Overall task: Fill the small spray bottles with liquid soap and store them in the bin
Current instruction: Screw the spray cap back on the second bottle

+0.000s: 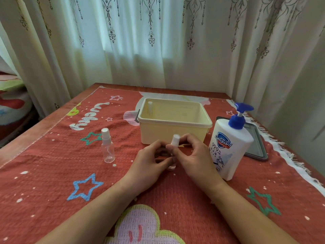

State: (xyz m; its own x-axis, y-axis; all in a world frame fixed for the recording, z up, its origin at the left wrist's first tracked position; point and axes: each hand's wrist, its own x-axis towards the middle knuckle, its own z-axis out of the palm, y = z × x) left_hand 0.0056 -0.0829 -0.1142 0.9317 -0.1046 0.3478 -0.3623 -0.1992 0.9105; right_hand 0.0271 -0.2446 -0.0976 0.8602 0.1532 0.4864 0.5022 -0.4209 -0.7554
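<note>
While one small bottle (pixel 107 147) is being left standing at the left middle of the frame, the left hand (pixel 151 160) is being wrapped round the clear body of another small spray bottle (pixel 172 165), held upright in the centre just in front of the bin (pixel 158 132). Its white top (pixel 176 139) is being pinched by the right hand (pixel 192 155). The top is probably being twisted, so the body is best being kept still and straight, and nothing is being tipped. The soap bottle (pixel 230 148) is being kept close on the right.
</note>
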